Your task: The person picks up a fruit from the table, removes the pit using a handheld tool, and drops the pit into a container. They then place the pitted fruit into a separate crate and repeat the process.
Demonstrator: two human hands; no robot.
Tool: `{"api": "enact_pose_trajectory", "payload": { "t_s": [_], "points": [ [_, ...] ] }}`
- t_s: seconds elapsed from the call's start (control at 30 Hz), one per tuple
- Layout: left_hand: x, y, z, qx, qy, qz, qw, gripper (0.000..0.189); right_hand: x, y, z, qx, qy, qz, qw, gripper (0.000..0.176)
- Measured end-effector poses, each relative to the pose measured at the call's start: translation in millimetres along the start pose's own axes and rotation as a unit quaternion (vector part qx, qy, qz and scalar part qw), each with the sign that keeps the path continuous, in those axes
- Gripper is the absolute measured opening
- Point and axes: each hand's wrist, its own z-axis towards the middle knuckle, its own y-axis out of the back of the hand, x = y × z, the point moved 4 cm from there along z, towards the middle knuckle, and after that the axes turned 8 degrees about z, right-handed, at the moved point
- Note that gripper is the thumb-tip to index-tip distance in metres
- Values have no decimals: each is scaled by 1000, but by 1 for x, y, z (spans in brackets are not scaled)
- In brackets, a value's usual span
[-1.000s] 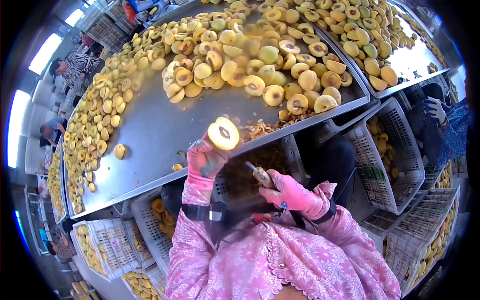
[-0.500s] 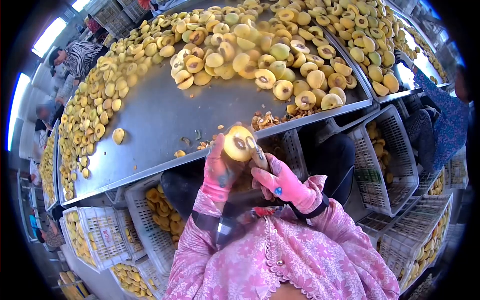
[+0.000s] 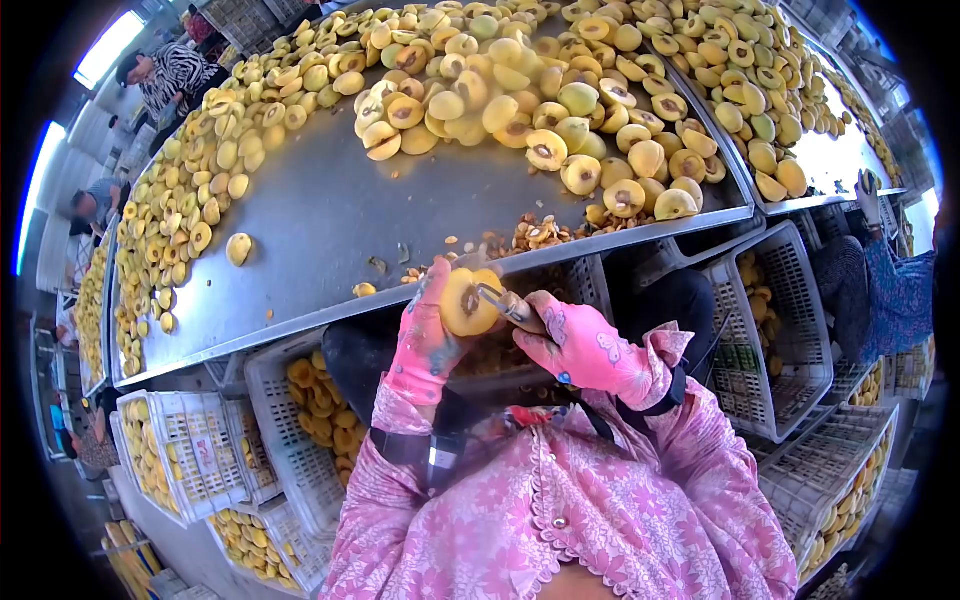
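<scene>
In a pink glove, my left hand (image 3: pixel 430 335) holds a yellow fruit half (image 3: pixel 468 303) by its left side, with the cut face up. My right hand (image 3: pixel 575 340), also gloved in pink, is closed around the handle of a small tool (image 3: pixel 518 311). The tool's looped metal tip touches the right part of the fruit's cut face, beside its brown centre. Both hands are just off the near edge of a metal table (image 3: pixel 330 210). Small brown pits and scraps (image 3: pixel 540 234) lie on the table beyond my right hand.
Heaped fruit halves (image 3: pixel 450 90) cover the table's far side and left. White crates of fruit (image 3: pixel 205 455) stand at the lower left, and another crate (image 3: pixel 775 330) at the right. One person (image 3: pixel 895 300) sits at the right; another (image 3: pixel 170 85) is at the upper left.
The tool's tip has shifted left over the fruit half. My right hand has moved slightly right, and the fruit is turned flatter. The person at the right has moved an arm.
</scene>
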Motion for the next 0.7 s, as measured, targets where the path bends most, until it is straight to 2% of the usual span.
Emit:
{"api": "enact_pose_trajectory", "payload": {
  "t_s": [0.27, 0.57, 0.7],
  "points": [
    [-1, -4, -1, -32, -66, 112, 991, 49, -3, -5, 9, -9, 46, -98, 994, 23],
    [2, -3, 2, -59, -95, 157, 981, 47, -11, -11, 11, 7, 36, -138, 990, 26],
    [4, 2, 7, -55, -87, 233, 967, 44, -24, -17, 9, 43, 3, -139, 989, 25]
  ]
}}
